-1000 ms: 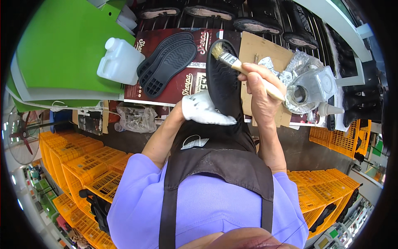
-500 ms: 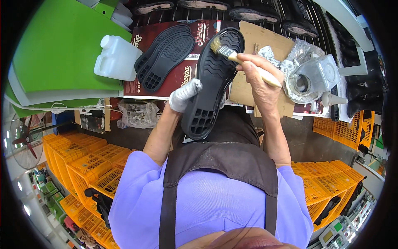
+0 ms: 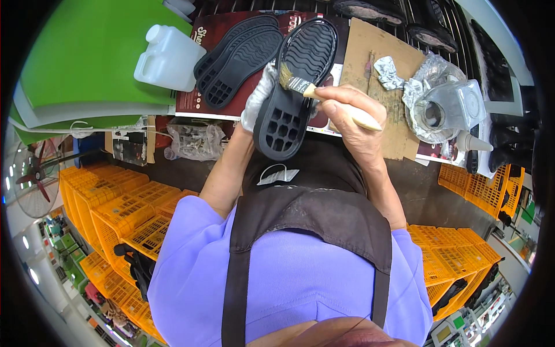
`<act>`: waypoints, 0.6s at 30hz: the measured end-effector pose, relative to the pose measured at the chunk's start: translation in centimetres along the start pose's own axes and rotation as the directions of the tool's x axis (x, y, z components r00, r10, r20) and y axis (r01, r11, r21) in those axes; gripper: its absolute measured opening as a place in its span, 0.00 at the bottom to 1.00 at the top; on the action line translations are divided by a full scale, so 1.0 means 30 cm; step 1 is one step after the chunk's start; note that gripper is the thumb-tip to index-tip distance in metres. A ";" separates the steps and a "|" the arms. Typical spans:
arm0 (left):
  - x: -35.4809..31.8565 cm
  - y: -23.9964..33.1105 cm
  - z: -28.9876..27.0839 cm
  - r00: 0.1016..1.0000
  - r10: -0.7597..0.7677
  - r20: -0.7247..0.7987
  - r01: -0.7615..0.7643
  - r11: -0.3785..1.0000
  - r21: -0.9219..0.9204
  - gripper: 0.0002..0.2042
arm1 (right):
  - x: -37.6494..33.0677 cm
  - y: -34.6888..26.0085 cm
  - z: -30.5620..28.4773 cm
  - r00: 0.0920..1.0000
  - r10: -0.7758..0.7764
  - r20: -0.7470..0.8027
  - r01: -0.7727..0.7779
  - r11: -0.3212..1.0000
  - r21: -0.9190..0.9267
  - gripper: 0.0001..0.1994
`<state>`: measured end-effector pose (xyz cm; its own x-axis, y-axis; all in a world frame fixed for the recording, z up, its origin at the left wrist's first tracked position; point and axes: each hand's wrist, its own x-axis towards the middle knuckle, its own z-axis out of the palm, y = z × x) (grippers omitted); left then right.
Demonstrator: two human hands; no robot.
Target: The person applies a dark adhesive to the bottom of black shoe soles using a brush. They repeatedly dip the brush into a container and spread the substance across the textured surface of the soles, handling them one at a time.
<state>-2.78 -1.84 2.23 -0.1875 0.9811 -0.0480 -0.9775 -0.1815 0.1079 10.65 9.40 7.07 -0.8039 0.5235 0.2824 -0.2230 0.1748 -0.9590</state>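
Observation:
My left hand point(image 3: 260, 99), in a white glove, grips a black shoe sole point(image 3: 309, 49) by its left edge; some of the fingers are hidden beneath it. The sole lies at a slant over the table's front edge, its hollow-celled heel end toward me. Between the fingers of my bare right hand point(image 3: 354, 128) is a paintbrush point(image 3: 364, 118) with a pale handle. Its bristles touch the sole near the left edge of the wavy forepart. Left of the held sole, several more black soles point(image 3: 245, 61) overlap on a dark red printed box point(image 3: 191, 104).
A white plastic jug point(image 3: 170, 63) stands at the left, beside a green panel point(image 3: 87, 69). Stained cardboard point(image 3: 378, 124) lies to the right, near a tilted clear container point(image 3: 462, 104) and a nozzle bottle point(image 3: 474, 141). Orange crates point(image 3: 124, 202) flank me below.
The brush tip has gone from near the sole's far end to its left edge further down. Sole and left hand have shifted away from my body.

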 end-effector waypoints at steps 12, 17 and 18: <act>0.030 0.043 -0.047 0.982 0.178 -0.069 -0.163 0.969 0.186 0.25 | -0.034 0.021 0.046 0.997 0.009 0.079 -0.012 0.999 0.049 0.08; 0.030 0.062 -0.068 0.986 0.165 0.010 -0.164 0.970 0.180 0.26 | -0.039 0.011 0.049 0.993 0.042 0.112 -0.056 0.991 0.124 0.08; 0.028 0.063 -0.066 0.986 0.165 0.028 -0.167 0.974 0.150 0.26 | -0.039 0.006 0.046 0.990 0.047 0.129 -0.063 0.991 0.120 0.08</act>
<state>-4.97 -1.49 0.44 -0.3432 0.9392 -0.0021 -0.9065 -0.3307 0.2625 10.78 7.66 6.52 -0.8781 0.4189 0.2314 -0.2367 0.0403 -0.9708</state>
